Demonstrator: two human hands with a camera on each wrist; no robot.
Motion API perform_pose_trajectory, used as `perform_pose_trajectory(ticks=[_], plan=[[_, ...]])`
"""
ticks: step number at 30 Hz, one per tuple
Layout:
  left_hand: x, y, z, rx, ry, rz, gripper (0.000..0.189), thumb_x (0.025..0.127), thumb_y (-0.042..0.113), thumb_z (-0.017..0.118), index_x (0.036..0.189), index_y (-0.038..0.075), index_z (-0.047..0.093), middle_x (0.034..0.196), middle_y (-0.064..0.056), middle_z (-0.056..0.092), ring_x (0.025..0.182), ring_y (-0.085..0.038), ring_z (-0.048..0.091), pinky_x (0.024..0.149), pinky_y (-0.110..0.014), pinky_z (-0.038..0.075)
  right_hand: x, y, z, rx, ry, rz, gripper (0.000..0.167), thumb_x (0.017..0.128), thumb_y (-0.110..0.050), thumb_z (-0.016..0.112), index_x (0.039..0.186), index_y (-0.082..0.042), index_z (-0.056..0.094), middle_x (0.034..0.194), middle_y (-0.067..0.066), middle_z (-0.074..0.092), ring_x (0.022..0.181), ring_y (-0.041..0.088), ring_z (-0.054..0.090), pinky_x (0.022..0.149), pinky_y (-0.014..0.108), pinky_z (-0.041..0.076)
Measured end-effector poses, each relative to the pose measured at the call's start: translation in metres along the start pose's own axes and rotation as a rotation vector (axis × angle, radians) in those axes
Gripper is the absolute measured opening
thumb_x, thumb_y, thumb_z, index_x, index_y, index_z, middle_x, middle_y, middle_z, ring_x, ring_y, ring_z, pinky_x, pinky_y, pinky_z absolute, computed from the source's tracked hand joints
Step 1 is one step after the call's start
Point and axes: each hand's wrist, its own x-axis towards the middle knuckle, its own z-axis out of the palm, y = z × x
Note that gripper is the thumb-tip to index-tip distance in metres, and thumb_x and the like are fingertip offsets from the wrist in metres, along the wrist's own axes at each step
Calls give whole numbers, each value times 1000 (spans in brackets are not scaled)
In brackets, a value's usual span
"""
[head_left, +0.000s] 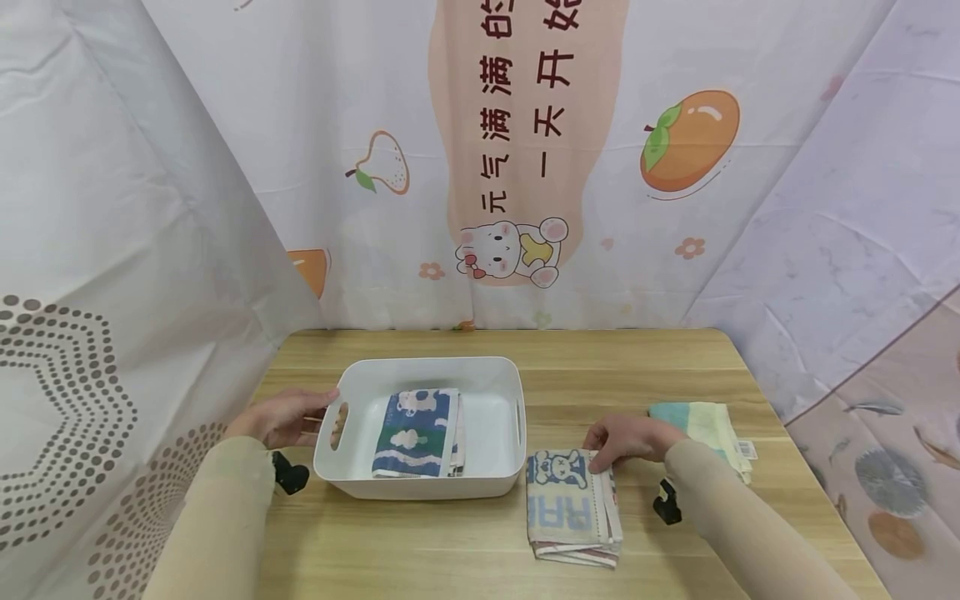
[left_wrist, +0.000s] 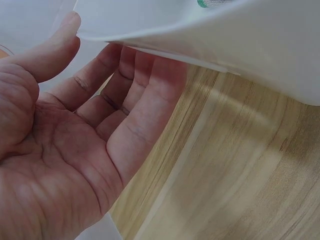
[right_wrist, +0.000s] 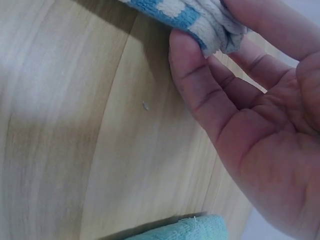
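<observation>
1. Open from above into the white rectangular plastic bin (head_left: 420, 489), with bare floor right of the folded blue-and-green towel (head_left: 412, 433); walled round on every side by the raised rim.
2. Blocked at the bin's left end by the bare left grip (head_left: 281, 417).
3. Narrow between the bin's right wall and the folded beige-and-blue towel stack (head_left: 562, 508); wider farther back.
4. Obstructed at the stack's far right corner by the bare right grip (head_left: 633, 437).
5. Passable along the pale wood-grain surface (head_left: 420, 550) before the bin, and behind the stack up to the printed white fabric curtain (head_left: 390, 300).
6. Hampered beyond the right wrist by the folded turquoise-and-yellow cloth (head_left: 697, 421).
</observation>
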Motion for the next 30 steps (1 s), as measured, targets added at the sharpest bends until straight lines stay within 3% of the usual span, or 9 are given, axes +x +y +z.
perform_pose_trajectory(ticks=[16, 22, 30], plan=[[0, 0, 0, -3, -4, 5, 59, 107, 38, 55, 141, -10, 47, 120, -19, 61, 104, -30, 65, 93, -48, 56, 0, 0, 0, -37, 11, -3, 19, 85, -9, 82, 98, -5, 69, 93, 7, 70, 78, 18, 61, 68, 31, 52], [-1, 0, 0, 2, 0, -1, 60, 107, 38, 55, 142, -10, 45, 121, -19, 61, 104, -30, 65, 93, -49, 56, 0, 2, -2, -2, -5, -29, 20, 86, -11, 81, 101, -6, 70, 95, 8, 72, 79, 19, 65, 69, 33, 55], [-2, 1, 1, 8, 2, 3, 61, 107, 39, 55, 141, -10, 47, 121, -19, 61, 104, -30, 65, 93, -48, 56, -5, 8, -8, 124, -55, -85, 22, 93, -12, 75, 113, -3, 69, 104, 12, 73, 89, 24, 68, 74, 39, 57]])
